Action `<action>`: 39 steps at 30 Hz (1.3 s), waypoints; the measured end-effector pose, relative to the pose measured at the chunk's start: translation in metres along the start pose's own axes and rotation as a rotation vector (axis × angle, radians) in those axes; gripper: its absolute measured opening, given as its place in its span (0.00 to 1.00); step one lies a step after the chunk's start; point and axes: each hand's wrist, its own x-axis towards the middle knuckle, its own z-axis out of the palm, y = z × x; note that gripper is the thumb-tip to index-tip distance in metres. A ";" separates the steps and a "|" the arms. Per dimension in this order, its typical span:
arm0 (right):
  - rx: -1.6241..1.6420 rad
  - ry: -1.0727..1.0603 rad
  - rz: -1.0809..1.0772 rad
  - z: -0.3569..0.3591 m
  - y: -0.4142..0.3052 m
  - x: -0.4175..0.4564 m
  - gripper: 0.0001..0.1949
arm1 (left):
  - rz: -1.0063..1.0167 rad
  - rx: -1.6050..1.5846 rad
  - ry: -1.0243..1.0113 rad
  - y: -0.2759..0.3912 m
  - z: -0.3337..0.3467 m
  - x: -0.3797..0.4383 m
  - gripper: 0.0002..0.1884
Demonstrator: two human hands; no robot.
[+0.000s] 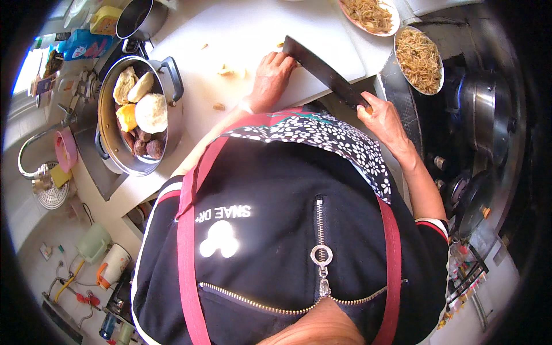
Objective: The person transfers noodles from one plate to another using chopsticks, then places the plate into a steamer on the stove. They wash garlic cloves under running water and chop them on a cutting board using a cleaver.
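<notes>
My right hand (381,118) grips the handle of a cleaver (323,71), whose dark blade slants up and left to the fingers of my left hand. My left hand (274,75) rests on the white cutting board (207,34) with its fingers curled at the blade's tip end; whether something lies under the fingers is hidden. Several small pale yellow pieces lie on the board left of that hand, among them one piece (225,72) and a browner one (218,106). Another small piece (280,44) lies just beyond the fingertips.
At left stands a steel pot (172,116) holding steamed buns (151,113) and round dark root vegetables (154,148). A plate of noodles (418,62) and a second plate of food (373,16) are at upper right, near a lidded pan (489,118) on the stove. A sink (92,157) is at far left.
</notes>
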 end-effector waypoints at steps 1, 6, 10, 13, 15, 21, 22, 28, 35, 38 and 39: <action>-0.060 0.032 -0.025 -0.001 0.004 -0.001 0.11 | 0.007 0.021 -0.006 -0.001 -0.001 -0.001 0.06; -0.224 0.379 -0.171 -0.007 0.012 -0.010 0.11 | -0.052 0.076 0.008 -0.012 -0.006 -0.003 0.06; -0.174 0.452 -0.204 -0.012 0.012 -0.017 0.13 | -0.135 0.122 0.077 -0.026 -0.022 0.006 0.05; -0.206 0.406 -0.194 -0.013 0.011 -0.024 0.13 | -0.191 0.065 0.121 -0.031 -0.027 0.006 0.05; -0.178 0.387 -0.215 -0.011 0.009 -0.030 0.13 | -0.240 0.061 0.189 -0.032 -0.037 0.004 0.05; -0.184 0.220 -0.204 -0.007 0.005 -0.037 0.13 | -0.461 0.011 0.325 -0.041 -0.068 -0.010 0.03; -0.167 0.212 -0.203 -0.006 0.002 -0.037 0.13 | -0.477 0.010 0.312 -0.042 -0.070 -0.015 0.04; -0.193 0.168 -0.216 -0.001 0.003 -0.034 0.13 | -0.510 0.074 0.262 -0.027 -0.082 -0.044 0.04; -0.136 0.100 -0.121 -0.002 -0.002 -0.032 0.13 | -0.416 0.221 0.183 -0.019 -0.084 -0.077 0.05; -0.131 0.077 -0.083 -0.001 -0.003 -0.031 0.12 | -0.429 0.236 0.186 -0.020 -0.084 -0.078 0.07; -0.130 0.071 -0.079 -0.001 -0.003 -0.031 0.12 | -0.440 0.242 0.199 -0.019 -0.084 -0.076 0.07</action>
